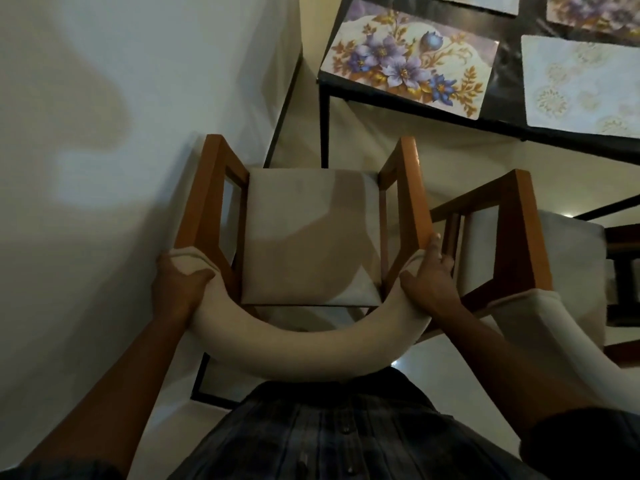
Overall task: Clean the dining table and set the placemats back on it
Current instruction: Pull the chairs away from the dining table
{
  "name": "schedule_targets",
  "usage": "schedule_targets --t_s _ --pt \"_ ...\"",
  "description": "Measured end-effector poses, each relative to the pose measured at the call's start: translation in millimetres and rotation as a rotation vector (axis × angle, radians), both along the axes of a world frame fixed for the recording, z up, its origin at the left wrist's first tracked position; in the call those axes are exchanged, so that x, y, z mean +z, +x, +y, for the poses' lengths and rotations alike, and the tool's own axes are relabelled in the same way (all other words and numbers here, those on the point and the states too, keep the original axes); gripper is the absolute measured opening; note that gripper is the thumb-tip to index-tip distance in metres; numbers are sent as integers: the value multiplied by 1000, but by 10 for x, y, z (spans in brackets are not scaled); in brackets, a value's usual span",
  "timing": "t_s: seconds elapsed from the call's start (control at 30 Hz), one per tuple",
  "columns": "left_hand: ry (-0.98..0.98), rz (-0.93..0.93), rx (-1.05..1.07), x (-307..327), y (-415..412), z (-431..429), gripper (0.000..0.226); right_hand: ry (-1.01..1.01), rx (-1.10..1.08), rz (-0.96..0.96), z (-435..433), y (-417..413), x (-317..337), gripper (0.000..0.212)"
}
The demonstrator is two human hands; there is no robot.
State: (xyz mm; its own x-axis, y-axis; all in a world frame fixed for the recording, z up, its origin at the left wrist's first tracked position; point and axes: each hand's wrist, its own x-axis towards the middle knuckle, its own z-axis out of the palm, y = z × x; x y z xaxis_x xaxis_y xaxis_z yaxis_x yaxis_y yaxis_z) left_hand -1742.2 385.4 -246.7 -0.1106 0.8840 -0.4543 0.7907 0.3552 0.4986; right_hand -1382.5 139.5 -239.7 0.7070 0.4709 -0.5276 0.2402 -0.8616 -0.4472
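3 mats cropped; hands grip chair.

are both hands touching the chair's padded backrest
Touching. The head view shows the left hand and the right hand each curled around one end of the cream padded backrest, with no gap.

No readable text, label or number anywhere in view

You've got the dining table top right: dark top, black frame. 4 mats on it: floral placemat at near-left corner, pale patterned placemat just right of it, third placemat and fourth placemat behind, cut off by the frame. Pale floor carries a wooden armchair w/ cream seat, and a 2nd chair just to its right.
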Motion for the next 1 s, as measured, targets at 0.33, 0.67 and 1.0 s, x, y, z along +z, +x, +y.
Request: schedule_targets --t_s 0.33,0.67,1.0 --pt "-106 -48 109 -11 -23 344 81 15 -57 10 153 263 85 49" --pt "-97 -42 -6 -12 19 107 71 59 -89 -15 -304 219 36 48" --pt "-80 -4 -207 -78 326 -128 76 -12 -216 -22 -918 178 87 55"
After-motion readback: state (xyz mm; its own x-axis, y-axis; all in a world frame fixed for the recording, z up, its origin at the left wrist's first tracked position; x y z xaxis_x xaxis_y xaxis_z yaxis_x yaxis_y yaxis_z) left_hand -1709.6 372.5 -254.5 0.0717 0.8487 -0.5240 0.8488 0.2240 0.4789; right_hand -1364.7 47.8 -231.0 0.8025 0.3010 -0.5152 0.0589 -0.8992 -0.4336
